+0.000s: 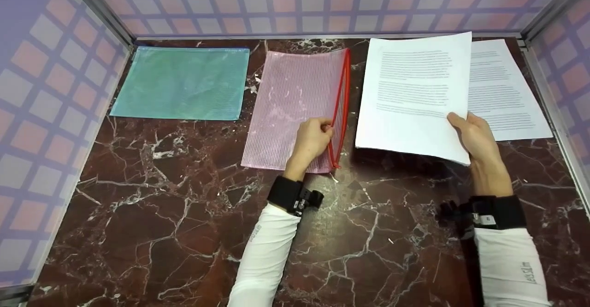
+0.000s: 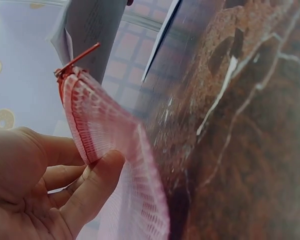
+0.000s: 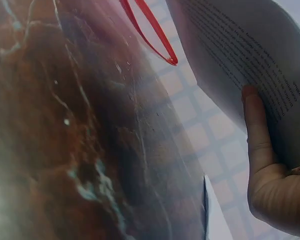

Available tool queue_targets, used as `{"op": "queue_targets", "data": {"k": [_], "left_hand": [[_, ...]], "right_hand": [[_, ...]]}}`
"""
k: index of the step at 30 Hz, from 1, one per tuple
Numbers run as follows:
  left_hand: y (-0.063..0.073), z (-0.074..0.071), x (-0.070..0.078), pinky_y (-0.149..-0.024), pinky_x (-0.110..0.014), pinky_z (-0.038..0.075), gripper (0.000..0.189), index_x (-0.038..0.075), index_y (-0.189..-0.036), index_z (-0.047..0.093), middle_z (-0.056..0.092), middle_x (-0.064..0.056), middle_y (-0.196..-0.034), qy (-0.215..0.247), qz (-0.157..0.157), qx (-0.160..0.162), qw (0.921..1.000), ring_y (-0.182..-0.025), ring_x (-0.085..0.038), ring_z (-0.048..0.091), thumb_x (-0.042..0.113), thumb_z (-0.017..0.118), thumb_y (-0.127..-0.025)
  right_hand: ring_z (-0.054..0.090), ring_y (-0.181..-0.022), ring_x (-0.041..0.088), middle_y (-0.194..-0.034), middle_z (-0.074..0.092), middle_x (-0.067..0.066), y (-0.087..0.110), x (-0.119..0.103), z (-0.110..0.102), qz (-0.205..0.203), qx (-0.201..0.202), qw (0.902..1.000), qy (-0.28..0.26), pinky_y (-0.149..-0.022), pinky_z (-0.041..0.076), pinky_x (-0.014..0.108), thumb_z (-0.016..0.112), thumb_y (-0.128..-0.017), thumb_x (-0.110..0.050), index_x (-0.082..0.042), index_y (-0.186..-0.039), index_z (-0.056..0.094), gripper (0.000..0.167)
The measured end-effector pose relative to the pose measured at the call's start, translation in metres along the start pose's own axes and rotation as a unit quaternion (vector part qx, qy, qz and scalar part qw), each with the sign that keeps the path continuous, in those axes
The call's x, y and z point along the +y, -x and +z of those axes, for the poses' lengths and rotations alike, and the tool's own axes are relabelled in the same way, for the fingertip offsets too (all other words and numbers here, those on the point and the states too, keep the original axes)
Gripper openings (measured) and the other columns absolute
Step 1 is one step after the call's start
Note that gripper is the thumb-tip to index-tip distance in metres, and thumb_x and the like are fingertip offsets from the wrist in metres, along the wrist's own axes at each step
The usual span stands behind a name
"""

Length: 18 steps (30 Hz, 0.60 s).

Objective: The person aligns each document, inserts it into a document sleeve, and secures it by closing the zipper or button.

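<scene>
A pink mesh zipper pouch (image 1: 295, 90) lies in the middle of the table, its red zipper side (image 1: 345, 90) parted along the right edge. My left hand (image 1: 313, 136) pinches that edge near the lower end, thumb against fingers, as the left wrist view shows on the pink mesh (image 2: 135, 145). To the right, my right hand (image 1: 479, 138) grips a stack of printed paper sheets (image 1: 410, 127) by its lower right corner, raised off the table. In the right wrist view the thumb presses on the printed face of the sheets (image 3: 240, 55).
A green-blue zipper pouch (image 1: 179, 83) lies flat at the far left. More printed sheets (image 1: 504, 90) lie on the table at the right, partly covered by the held stack. Checkered panels (image 1: 313, 7) wall the dark red marble table (image 1: 184, 233) at the back and sides.
</scene>
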State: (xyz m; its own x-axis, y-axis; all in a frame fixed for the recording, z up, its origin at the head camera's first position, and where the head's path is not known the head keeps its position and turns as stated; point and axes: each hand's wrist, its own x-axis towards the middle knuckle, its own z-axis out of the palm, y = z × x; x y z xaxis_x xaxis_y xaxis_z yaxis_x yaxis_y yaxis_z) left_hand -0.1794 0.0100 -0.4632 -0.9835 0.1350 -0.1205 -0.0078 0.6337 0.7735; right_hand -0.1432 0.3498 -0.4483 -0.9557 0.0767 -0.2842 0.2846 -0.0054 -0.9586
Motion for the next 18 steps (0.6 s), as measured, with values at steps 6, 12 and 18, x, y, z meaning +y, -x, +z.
{"op": "queue_targets", "data": {"k": [6, 12, 18], "left_hand": [[0.0, 0.0, 0.001, -0.081, -0.03, 0.057, 0.032, 0.004, -0.124, 0.069, 0.075, -0.01, -0.101, -0.004, -0.006, -0.004, 1.0, -0.086, -0.018, 0.066, 0.01, 0.063, -0.093], [0.0, 0.002, 0.001, -0.083, -0.03, 0.058, 0.032, 0.004, -0.125, 0.068, 0.075, -0.01, -0.103, -0.006, -0.006, -0.009, 0.9999, -0.09, -0.021, 0.069, 0.01, 0.063, -0.094], [-0.001, 0.002, 0.001, -0.082, -0.03, 0.057, 0.032, 0.004, -0.125, 0.068, 0.075, -0.011, -0.102, -0.009, -0.004, -0.009, 0.9999, -0.088, -0.021, 0.069, 0.011, 0.063, -0.094]], "right_hand": [[0.074, -0.079, 0.007, -0.095, 0.076, -0.012, 0.002, -0.012, -0.001, 0.01, -0.022, 0.9995, 0.019, -0.062, 0.06, 0.023, 0.048, -0.104, -0.029, 0.003, -0.143, 0.041, 0.051], [0.073, -0.079, 0.007, -0.095, 0.076, -0.013, 0.005, -0.02, -0.004, 0.013, -0.038, 0.998, 0.049, -0.062, 0.06, 0.024, 0.048, -0.104, -0.03, 0.003, -0.144, 0.04, 0.052], [0.073, -0.077, 0.008, -0.096, 0.075, -0.014, 0.007, -0.022, -0.006, 0.014, -0.055, 0.9947, 0.085, -0.06, 0.06, 0.025, 0.046, -0.105, -0.031, 0.003, -0.144, 0.039, 0.052]]}}
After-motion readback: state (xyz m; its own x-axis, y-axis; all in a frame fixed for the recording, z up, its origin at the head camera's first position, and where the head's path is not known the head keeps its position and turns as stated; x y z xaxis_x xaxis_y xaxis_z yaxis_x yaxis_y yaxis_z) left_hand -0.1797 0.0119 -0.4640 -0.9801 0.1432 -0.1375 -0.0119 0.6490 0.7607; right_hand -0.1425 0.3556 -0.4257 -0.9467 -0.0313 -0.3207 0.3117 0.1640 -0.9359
